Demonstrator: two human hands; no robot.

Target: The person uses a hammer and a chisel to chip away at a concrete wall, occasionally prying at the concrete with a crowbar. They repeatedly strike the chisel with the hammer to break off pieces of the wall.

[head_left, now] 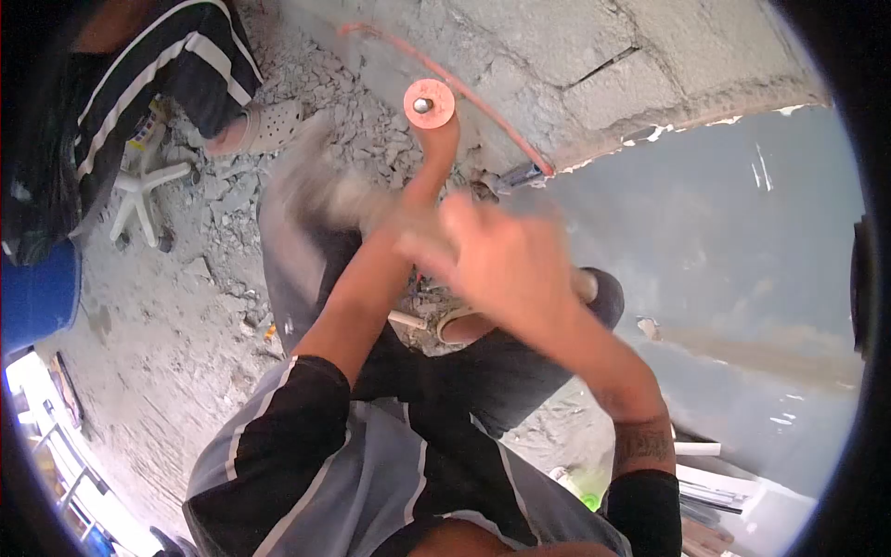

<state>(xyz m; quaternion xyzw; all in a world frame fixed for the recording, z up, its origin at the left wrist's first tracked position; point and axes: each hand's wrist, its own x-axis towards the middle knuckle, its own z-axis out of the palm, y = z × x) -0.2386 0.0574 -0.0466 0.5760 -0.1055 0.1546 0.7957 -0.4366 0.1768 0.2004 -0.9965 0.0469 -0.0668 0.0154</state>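
Observation:
My left hand (440, 141) reaches out toward the foot of the rough wall. It is closed around a chisel (423, 106), seen nearly end-on, with a round pink-orange hand guard below its steel striking end. The guard hides most of the fingers. My right hand (515, 255) is above my left forearm, blurred by motion. Its fingers are wrapped round the handle of a hammer (348, 200), whose head is a grey smear to the left, apart from the chisel.
An orange conduit (445, 79) runs along the broken wall (557, 56). Rubble (353, 102) covers the floor there. A grey painted panel (715, 251) stands at right. Another person's leg and clog (274, 125) are at upper left, beside a white wheeled chair base (139, 190).

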